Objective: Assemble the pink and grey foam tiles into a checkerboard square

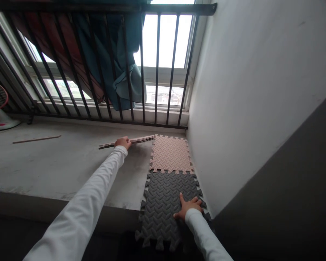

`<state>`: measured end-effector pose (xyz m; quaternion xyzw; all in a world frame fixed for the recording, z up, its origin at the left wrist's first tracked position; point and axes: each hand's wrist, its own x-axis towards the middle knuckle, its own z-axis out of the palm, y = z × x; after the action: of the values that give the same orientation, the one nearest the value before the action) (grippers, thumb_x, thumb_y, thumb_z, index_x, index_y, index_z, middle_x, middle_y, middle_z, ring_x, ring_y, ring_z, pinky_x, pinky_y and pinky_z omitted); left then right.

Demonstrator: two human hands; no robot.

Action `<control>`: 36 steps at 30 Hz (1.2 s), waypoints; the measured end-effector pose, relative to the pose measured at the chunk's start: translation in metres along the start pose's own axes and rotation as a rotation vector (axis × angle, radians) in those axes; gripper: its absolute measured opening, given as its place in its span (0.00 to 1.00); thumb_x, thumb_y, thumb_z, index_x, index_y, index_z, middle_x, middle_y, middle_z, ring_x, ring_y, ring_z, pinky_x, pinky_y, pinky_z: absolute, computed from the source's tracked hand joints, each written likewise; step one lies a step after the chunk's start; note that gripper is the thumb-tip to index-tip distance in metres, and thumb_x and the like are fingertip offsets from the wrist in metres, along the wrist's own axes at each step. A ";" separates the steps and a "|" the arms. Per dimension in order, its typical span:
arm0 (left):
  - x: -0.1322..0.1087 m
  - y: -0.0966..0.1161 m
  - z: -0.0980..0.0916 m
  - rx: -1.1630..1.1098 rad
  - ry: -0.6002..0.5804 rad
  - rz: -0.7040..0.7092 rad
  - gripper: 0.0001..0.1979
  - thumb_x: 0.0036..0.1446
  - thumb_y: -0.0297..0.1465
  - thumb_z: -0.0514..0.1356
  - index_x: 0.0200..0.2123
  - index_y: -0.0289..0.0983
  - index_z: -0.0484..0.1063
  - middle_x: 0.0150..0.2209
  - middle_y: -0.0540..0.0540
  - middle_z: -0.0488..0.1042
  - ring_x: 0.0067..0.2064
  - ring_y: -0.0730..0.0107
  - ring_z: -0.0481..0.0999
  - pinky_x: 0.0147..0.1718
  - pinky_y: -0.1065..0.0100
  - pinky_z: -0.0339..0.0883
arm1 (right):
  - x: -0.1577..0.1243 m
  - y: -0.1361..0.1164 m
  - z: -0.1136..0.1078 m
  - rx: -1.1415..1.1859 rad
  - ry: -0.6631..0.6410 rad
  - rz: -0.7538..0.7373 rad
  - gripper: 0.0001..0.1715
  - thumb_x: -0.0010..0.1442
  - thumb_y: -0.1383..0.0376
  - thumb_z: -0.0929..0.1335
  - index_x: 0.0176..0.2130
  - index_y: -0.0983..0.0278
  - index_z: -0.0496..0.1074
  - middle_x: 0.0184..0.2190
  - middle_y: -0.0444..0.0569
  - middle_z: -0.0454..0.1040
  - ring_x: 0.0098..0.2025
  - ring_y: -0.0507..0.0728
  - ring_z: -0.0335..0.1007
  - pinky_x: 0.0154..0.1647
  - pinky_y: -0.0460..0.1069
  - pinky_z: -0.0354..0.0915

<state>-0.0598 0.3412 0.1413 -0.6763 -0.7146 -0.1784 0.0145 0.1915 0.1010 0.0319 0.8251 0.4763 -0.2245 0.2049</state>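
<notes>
A dark grey foam mat tile [163, 203] with puzzle-tooth edges lies along the right wall, its near part past the ledge's front edge. My right hand [189, 208] rests on it with fingers spread. Behind it, against its far edge, lies a pink foam mat tile [171, 154]. My left hand [122, 142] is closed round a stack of foam mat tiles [141, 140], seen edge-on with pink and dark layers. The stack's right end comes up to the pink tile's far left corner.
Black metal railing [156, 72] stands before the window, with blue and reddish curtains [108, 54] behind it. A thin pink strip [36, 139] lies on the grey ledge [57, 166]. A fan [0, 101] stands far left; a white wall [241, 83] borders the right.
</notes>
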 end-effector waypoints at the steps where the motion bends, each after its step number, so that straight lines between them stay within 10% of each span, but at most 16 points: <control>1: 0.004 -0.011 -0.011 0.001 0.022 -0.022 0.12 0.44 0.34 0.52 0.32 0.38 0.69 0.33 0.46 0.74 0.36 0.68 0.70 0.32 0.71 0.61 | 0.000 0.000 0.000 -0.001 -0.004 0.004 0.59 0.32 0.44 0.68 0.57 0.52 0.38 0.57 0.69 0.40 0.56 0.80 0.35 0.37 0.76 0.42; 8: -0.016 -0.115 -0.061 0.202 0.064 -0.071 0.10 0.45 0.35 0.53 0.31 0.38 0.68 0.36 0.46 0.73 0.38 0.65 0.70 0.32 0.70 0.60 | 0.000 0.000 -0.001 0.007 -0.005 -0.006 0.57 0.34 0.45 0.67 0.57 0.51 0.37 0.57 0.67 0.42 0.55 0.80 0.37 0.36 0.77 0.42; 18: -0.113 -0.254 -0.033 0.409 -0.048 -0.233 0.12 0.49 0.27 0.47 0.35 0.39 0.66 0.42 0.42 0.69 0.39 0.61 0.70 0.30 0.66 0.60 | 0.012 0.001 0.007 0.050 0.026 -0.014 0.57 0.33 0.45 0.67 0.57 0.53 0.40 0.57 0.67 0.43 0.54 0.81 0.39 0.35 0.78 0.41; 26: -0.182 -0.258 0.020 0.329 -0.271 -0.132 0.12 0.52 0.31 0.45 0.34 0.40 0.67 0.39 0.44 0.71 0.38 0.67 0.70 0.34 0.69 0.59 | 0.003 0.000 0.000 0.004 0.002 0.002 0.53 0.38 0.46 0.65 0.57 0.51 0.37 0.57 0.66 0.44 0.55 0.78 0.41 0.36 0.74 0.45; 36: -0.191 -0.260 0.014 0.259 -0.244 -0.212 0.12 0.53 0.29 0.45 0.35 0.40 0.67 0.41 0.45 0.71 0.41 0.69 0.68 0.36 0.71 0.58 | 0.009 0.002 0.002 -0.055 0.015 -0.019 0.53 0.38 0.42 0.63 0.57 0.51 0.37 0.56 0.69 0.46 0.54 0.80 0.42 0.34 0.75 0.44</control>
<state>-0.2936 0.1562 0.0168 -0.6063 -0.7952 -0.0023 -0.0044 0.1968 0.1052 0.0260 0.8163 0.4915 -0.2072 0.2218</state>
